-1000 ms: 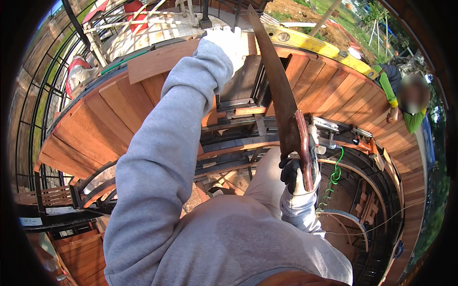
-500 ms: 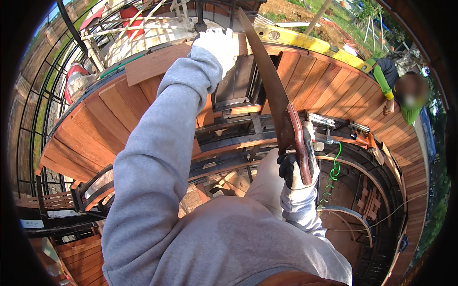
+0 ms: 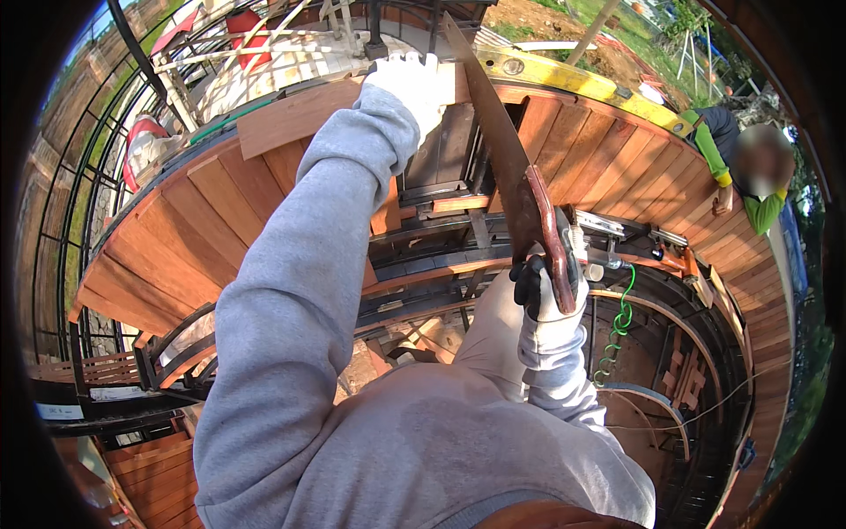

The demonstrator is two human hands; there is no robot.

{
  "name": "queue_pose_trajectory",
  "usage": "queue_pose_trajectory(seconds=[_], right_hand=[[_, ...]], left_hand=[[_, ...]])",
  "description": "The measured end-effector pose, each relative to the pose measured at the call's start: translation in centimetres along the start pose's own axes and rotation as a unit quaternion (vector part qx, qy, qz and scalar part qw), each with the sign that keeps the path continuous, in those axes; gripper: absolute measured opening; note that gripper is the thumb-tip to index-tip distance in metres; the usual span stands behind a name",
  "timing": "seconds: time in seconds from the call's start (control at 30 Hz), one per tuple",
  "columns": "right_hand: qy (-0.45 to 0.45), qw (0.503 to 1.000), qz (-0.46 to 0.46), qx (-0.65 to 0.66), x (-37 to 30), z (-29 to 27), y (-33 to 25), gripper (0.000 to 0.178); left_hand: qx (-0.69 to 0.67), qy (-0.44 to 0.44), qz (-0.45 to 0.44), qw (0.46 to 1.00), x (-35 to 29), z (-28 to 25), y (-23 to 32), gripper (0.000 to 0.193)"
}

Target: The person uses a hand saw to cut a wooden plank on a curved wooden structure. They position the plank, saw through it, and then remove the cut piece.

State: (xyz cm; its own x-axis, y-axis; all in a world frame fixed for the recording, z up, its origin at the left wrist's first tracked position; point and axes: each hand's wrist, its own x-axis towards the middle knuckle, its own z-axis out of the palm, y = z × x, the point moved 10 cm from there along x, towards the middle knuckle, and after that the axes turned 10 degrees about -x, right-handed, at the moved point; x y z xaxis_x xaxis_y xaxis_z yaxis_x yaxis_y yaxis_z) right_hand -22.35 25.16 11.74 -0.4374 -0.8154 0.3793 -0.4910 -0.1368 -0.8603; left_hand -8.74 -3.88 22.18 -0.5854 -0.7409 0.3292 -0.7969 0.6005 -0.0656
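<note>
My left hand (image 3: 407, 88), in a white glove, grips a flat reddish-brown wooden board (image 3: 284, 122), its fingers bent toward the far edge. The board lies across the far rim of the curved planking, over a dark gap in it. A handsaw (image 3: 496, 132) with a long, rust-brown blade is in my right hand (image 3: 548, 284), which wears a white and black glove and is closed round the red-brown handle. The blade slants up to the left and crosses the board's right end, close to my left hand. Whether its teeth touch the wood, I cannot tell.
A yellow spirit level (image 3: 573, 78) lies along the far rim. Right of my saw hand are a nail gun (image 3: 599, 225) with a green coiled hose (image 3: 624, 313) and an orange tool (image 3: 674, 257). Another person (image 3: 718, 159) in green sleeves leans at the right rim.
My right hand and the saw have moved a little away from me, toward the far rim. My left hand keeps its place on the board. The whole view has shifted slightly.
</note>
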Motion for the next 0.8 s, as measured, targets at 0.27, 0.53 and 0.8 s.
queue_pose_trajectory(seconds=[0.27, 0.53, 0.8], right_hand=[[-0.001, 0.999, -0.010, -0.044, -2.7, -1.1, -1.7, 0.065], [0.019, 0.999, -0.019, 0.038, -2.0, -1.1, -1.7, 0.044], [-0.002, 0.999, 0.017, 0.036, -2.7, -1.1, -0.5, 0.047]], left_hand=[[0.002, 0.024, -0.014, 1.000, 0.2, -0.1, -0.7, 0.053], [-0.005, 0.041, -0.003, 0.999, -0.2, -0.6, 0.0, 0.059], [0.000, 0.029, -0.012, 1.000, -0.4, -0.6, -0.3, 0.062]])
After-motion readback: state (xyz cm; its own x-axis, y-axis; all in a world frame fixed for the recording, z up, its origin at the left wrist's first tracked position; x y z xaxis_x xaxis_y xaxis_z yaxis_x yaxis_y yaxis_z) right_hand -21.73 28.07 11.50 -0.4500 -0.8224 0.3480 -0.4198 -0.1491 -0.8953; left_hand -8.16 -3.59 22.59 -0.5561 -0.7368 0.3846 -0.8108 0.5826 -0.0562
